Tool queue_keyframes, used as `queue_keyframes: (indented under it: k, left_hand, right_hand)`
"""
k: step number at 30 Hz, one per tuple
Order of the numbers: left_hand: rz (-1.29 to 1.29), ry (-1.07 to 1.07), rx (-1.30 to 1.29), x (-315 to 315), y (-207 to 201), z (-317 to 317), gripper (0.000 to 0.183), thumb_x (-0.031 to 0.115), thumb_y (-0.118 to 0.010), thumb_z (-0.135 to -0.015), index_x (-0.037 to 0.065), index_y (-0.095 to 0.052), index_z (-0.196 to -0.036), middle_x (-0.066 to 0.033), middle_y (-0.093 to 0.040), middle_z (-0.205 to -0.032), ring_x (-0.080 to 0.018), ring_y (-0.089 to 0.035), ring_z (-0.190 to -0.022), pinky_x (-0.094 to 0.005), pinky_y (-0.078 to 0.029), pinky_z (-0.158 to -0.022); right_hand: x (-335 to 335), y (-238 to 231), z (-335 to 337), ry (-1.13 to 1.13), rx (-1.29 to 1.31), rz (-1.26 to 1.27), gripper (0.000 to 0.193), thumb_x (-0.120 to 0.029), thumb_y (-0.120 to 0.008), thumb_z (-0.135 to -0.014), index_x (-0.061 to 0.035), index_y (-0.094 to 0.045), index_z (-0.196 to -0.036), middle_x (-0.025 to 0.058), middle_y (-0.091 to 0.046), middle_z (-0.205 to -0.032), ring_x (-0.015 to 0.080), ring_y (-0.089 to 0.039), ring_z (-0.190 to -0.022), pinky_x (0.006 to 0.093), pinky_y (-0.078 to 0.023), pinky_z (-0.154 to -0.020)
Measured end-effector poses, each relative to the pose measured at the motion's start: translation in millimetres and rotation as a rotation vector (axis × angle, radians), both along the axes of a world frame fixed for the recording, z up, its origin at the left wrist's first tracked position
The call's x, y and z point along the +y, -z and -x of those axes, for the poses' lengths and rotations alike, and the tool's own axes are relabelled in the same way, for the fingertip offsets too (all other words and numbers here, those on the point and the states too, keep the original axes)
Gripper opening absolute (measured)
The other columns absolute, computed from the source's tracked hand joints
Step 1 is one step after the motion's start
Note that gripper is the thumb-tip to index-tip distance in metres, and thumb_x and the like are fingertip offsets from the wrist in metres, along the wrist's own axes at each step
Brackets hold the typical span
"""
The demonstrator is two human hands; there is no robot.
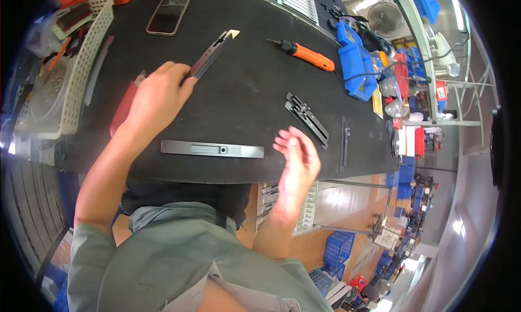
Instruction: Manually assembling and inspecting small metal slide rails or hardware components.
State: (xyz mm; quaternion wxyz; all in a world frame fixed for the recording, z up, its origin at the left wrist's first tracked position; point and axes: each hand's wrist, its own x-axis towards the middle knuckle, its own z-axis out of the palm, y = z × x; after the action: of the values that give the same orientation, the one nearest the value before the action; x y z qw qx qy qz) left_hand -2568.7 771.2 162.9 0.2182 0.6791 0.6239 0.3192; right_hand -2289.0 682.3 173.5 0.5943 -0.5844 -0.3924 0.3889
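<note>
My left hand [163, 89] is closed around the near end of a dark metal rail [209, 56] with a pale tip, which points away to the right. Beneath that wrist lies a red object [125, 107], mostly covered. My right hand [299, 154] hovers by the table's front edge, fingers loosely bent and apart, with nothing seen in them. Just beyond it rests a group of dark slotted metal parts [307, 120]. A thin dark strip [344, 144] lies farther right. Between my hands, a grey metal bar [211, 149] with a small hole lies along the front edge.
An orange electric screwdriver [306, 56] with a cord lies at the far right, beside blue bins [355, 68]. A phone [168, 14] is at the far left. The white perforated basket [81, 68] on the left holds tools and a bag of small parts.
</note>
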Motion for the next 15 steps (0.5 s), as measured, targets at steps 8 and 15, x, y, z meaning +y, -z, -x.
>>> queue_keyframes:
  k: [8, 15]
  left_hand:
    - [-0.064, 0.019, 0.132, -27.5, 3.1, 4.8, 0.027, 0.025, -0.071, -0.092, 0.003, -0.072, -0.107, -0.0165, -0.069, -0.102, -0.0357, -0.069, -0.097, -0.0444, -0.057, -0.084]
    - [0.167, -0.59, 0.682, -0.2, 25.4, 80.9, 0.031, 0.018, -0.071, -0.09, -0.003, -0.059, -0.11, -0.0195, -0.067, -0.099, -0.0344, -0.071, -0.095, -0.0447, -0.058, -0.08]
  right_hand:
    - [-46.0, 0.2, -77.7, 0.195, -0.358, 0.085, 0.029, -0.014, -0.059, -0.105, 0.0066, -0.066, -0.124, 0.0189, -0.073, -0.109, 0.0227, -0.07, -0.098, 0.036, -0.058, -0.09]
    - [-54.3, 18.4, -70.8, 0.204, -0.248, 0.124, 0.032, -0.018, -0.06, -0.105, 0.0053, -0.066, -0.127, 0.016, -0.071, -0.111, 0.0198, -0.067, -0.095, 0.033, -0.056, -0.088]
